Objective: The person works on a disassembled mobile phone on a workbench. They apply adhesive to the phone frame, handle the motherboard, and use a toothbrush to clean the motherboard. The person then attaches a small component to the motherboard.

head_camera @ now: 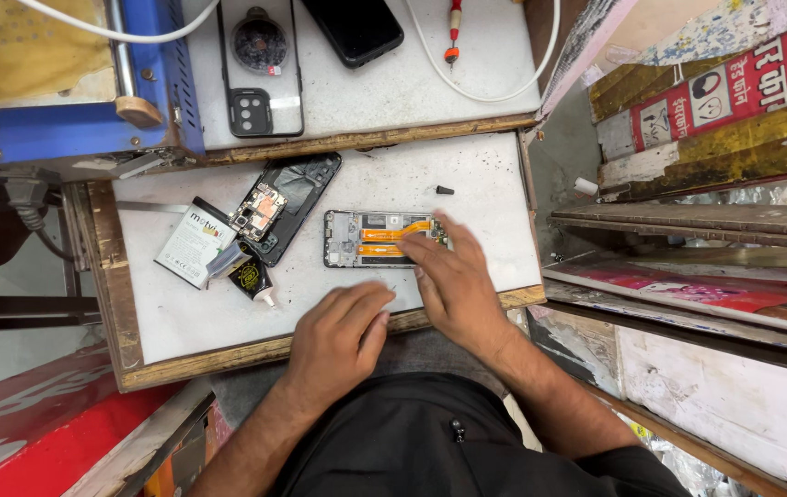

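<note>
An opened phone body [366, 239] with orange flex cables lies on the white worktop [467, 175]. My right hand [453, 281] rests flat over its right end, fingers spread on the frame. My left hand [338, 336] lies near the worktop's front edge, fingers curled loosely, touching the surface just below the phone; a thin small tool may be pinched at its fingertips, but I cannot tell. A black back cover [290, 204] with a circuit board [258, 212] on it lies to the left.
A phone battery [193, 242] and a small black glue tube [251, 278] lie at the left. A tiny black bit [445, 190] sits behind the phone. On the rear shelf are a clear phone case [260, 69], a dark phone [354, 29] and a red screwdriver [453, 28]. A blue machine [71, 110] stands at the back left.
</note>
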Available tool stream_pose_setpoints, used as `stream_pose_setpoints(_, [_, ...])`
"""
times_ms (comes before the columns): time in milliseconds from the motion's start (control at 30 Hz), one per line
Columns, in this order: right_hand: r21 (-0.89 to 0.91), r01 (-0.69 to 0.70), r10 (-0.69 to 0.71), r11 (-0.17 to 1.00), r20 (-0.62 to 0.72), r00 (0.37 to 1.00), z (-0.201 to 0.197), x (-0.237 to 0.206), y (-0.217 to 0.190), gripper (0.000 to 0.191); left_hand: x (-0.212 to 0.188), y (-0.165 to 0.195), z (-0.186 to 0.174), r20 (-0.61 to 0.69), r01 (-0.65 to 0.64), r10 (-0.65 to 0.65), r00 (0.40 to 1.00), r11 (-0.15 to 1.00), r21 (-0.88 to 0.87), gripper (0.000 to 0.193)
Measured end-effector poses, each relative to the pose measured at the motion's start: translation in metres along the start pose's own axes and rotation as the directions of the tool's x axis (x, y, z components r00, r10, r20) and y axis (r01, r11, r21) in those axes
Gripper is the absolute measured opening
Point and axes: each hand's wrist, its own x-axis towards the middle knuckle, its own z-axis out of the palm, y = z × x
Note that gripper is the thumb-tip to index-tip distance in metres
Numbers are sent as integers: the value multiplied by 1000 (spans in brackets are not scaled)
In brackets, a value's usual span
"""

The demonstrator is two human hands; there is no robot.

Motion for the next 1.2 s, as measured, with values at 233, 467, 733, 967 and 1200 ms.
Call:
stream_pose_setpoints(233, [-298,-32,75,954,135,988,5,4,-15,52,24,-6,17,154,49,-96,983,959,279,23])
stream_pose_setpoints(467, [-333,-73,124,940,137,983,8,1,-22,59,25,-7,24,175,148,-222,959,922,359,27])
stream_pose_setpoints(733, [-376,-106,172,921,148,974,-10,4,-18,67,29,-2,21,194,173,-276,942,888,425,28])
stream_pose_setpoints(967, [-426,-62,162,903,203,966,-8,11,-30,71,28,-5,21,220,159,-268,938,896,414,29])
stream_pose_setpoints(1200, [-433,-52,145,900,183,972,-5,21,-27,61,24,-8,23,188,136,-227,956,905,403,29])
